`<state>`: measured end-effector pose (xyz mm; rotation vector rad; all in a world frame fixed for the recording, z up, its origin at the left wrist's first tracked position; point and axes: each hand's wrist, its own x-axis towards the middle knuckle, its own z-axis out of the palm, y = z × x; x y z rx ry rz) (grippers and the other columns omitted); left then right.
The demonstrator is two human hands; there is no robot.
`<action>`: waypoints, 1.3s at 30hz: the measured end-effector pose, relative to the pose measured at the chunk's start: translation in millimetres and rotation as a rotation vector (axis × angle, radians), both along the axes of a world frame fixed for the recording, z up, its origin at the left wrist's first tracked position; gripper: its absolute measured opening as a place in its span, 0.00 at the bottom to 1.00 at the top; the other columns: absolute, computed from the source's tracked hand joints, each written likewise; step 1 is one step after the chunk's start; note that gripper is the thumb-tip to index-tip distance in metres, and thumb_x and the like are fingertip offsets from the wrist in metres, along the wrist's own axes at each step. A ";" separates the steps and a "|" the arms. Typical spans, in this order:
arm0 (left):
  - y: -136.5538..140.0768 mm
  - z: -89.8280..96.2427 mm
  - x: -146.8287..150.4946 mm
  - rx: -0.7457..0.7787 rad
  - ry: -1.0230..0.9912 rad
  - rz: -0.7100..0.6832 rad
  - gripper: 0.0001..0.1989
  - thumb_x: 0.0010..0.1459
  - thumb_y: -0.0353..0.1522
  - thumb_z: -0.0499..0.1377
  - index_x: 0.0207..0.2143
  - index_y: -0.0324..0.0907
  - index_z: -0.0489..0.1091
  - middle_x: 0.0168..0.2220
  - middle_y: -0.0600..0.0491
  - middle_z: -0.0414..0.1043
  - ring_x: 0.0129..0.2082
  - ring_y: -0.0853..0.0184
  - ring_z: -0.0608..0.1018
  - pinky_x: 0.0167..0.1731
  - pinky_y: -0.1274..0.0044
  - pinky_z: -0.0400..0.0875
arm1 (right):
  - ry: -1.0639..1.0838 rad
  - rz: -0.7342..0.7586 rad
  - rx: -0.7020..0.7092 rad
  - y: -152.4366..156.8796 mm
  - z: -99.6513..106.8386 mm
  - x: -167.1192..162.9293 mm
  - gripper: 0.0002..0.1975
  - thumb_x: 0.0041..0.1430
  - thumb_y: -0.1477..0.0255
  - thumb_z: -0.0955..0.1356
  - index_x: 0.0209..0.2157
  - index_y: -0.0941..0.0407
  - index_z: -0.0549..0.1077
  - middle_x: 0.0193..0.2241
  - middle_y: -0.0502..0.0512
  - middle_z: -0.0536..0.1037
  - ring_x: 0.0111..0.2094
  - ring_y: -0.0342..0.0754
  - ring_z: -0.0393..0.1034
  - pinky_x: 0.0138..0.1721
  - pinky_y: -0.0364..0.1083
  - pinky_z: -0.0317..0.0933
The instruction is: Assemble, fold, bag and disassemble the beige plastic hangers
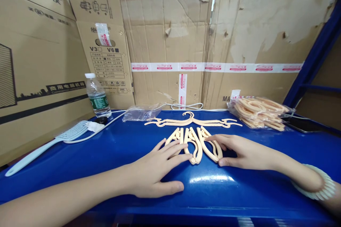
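Note:
Three folded cream plastic folding hangers lie side by side on the blue table. My left hand point(156, 168) is spread flat with its fingers over the left folded hanger point(174, 136); its fingertips reach the middle folded hanger point(197, 154). Thumb and fingers of my right hand point(242, 150) rest on the edge of the right folded hanger point(210, 149), holding it at two spots. Just behind, unfolded hangers point(191, 122) lie stacked flat, their hooks pointing to the back; their exact number is hard to make out.
Bagged hangers point(258, 111) are piled at the back right beside a dark phone-like slab point(303, 124). An empty-looking plastic bag point(141, 112), a water bottle point(98, 95), a white cable point(109, 127) and a pale blue hairbrush point(53, 143) lie leftward. Cardboard point(165, 42) walls the back.

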<state>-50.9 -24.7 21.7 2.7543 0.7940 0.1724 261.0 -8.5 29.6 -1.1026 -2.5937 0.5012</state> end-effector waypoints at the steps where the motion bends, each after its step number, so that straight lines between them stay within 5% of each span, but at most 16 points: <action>1: 0.3 -0.5 -0.2 0.001 -0.012 0.000 0.32 0.62 0.46 0.55 0.66 0.55 0.50 0.68 0.50 0.46 0.67 0.47 0.49 0.62 0.47 0.39 | -0.004 0.000 -0.002 0.2 -0.4 -0.4 0.29 0.58 0.56 0.69 0.56 0.55 0.66 0.32 0.53 0.73 0.30 0.49 0.67 0.31 0.44 0.60; 13: 3.2 -1.8 0.1 0.038 0.057 0.051 0.32 0.63 0.47 0.51 0.67 0.55 0.47 0.69 0.51 0.44 0.68 0.50 0.46 0.63 0.49 0.37 | 0.037 0.026 -0.015 10.1 -12.7 4.9 0.26 0.61 0.54 0.68 0.54 0.55 0.66 0.31 0.50 0.69 0.30 0.47 0.63 0.31 0.43 0.58; 20: 4.7 -3.8 -0.4 0.039 -0.027 0.061 0.30 0.64 0.44 0.52 0.66 0.53 0.50 0.68 0.50 0.49 0.68 0.51 0.51 0.63 0.50 0.41 | 0.217 -0.175 0.289 33.3 -12.7 25.5 0.17 0.67 0.58 0.62 0.43 0.56 0.72 0.23 0.49 0.68 0.24 0.46 0.62 0.27 0.44 0.56; 24: 6.7 -4.8 -0.5 0.061 -0.129 0.062 0.26 0.64 0.40 0.54 0.63 0.52 0.56 0.66 0.50 0.55 0.66 0.53 0.55 0.64 0.53 0.44 | 0.124 -0.242 0.438 56.5 -19.6 46.4 0.16 0.65 0.61 0.62 0.44 0.58 0.72 0.34 0.58 0.75 0.36 0.54 0.69 0.38 0.51 0.65; 27: 9.7 -7.3 -0.5 0.063 -0.221 0.091 0.23 0.64 0.37 0.53 0.61 0.50 0.60 0.64 0.49 0.58 0.64 0.55 0.59 0.63 0.57 0.50 | -0.044 -0.196 0.518 69.8 -28.5 55.2 0.18 0.64 0.65 0.62 0.50 0.59 0.71 0.46 0.64 0.73 0.48 0.60 0.66 0.50 0.59 0.62; 39: 19.5 -9.1 -0.7 0.007 -0.479 0.236 0.13 0.64 0.35 0.53 0.48 0.45 0.70 0.55 0.48 0.68 0.56 0.59 0.69 0.57 0.66 0.63 | -0.029 -0.163 0.386 73.7 -32.0 51.3 0.17 0.64 0.65 0.60 0.47 0.58 0.73 0.41 0.63 0.74 0.42 0.58 0.70 0.44 0.55 0.65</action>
